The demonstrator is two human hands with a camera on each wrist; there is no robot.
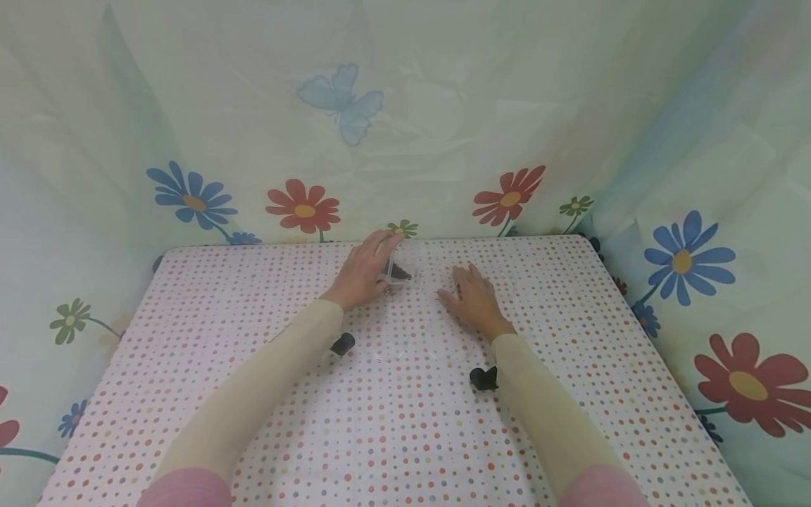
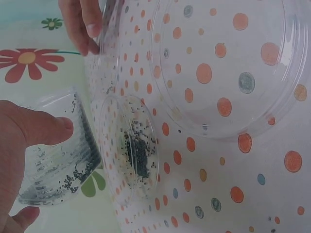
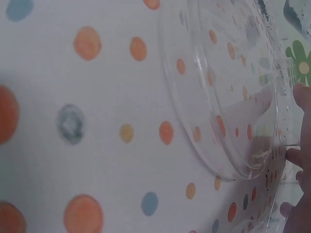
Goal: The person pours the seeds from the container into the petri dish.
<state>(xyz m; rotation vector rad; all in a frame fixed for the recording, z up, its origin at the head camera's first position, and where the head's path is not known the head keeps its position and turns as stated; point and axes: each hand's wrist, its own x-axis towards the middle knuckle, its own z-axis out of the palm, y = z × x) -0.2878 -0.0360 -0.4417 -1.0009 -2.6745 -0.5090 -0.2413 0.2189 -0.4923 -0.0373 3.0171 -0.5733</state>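
My left hand [image 1: 360, 276] grips a clear plastic cup [image 2: 53, 165] of small black grains, thumb on its near wall. The cup is tilted, with grains along its lower side. Beside and below it on the table, a clear round dish [image 2: 124, 187] holds a small heap of black grains [image 2: 141, 155]. My right hand [image 1: 475, 299] lies low to the right, fingers spread and loosely bent. Its fingertips [image 2: 91, 29] are near the rim of another clear dish [image 2: 109, 58]; I cannot tell whether they touch.
A larger clear round dish [image 2: 228, 73] stands nearer to me, also seen close up in the right wrist view. The dotted tabletop [image 1: 393, 436] ends at a flowered curtain [image 1: 405, 141] behind. Dark wrist-mount pieces [image 1: 484, 379] show by the sleeves.
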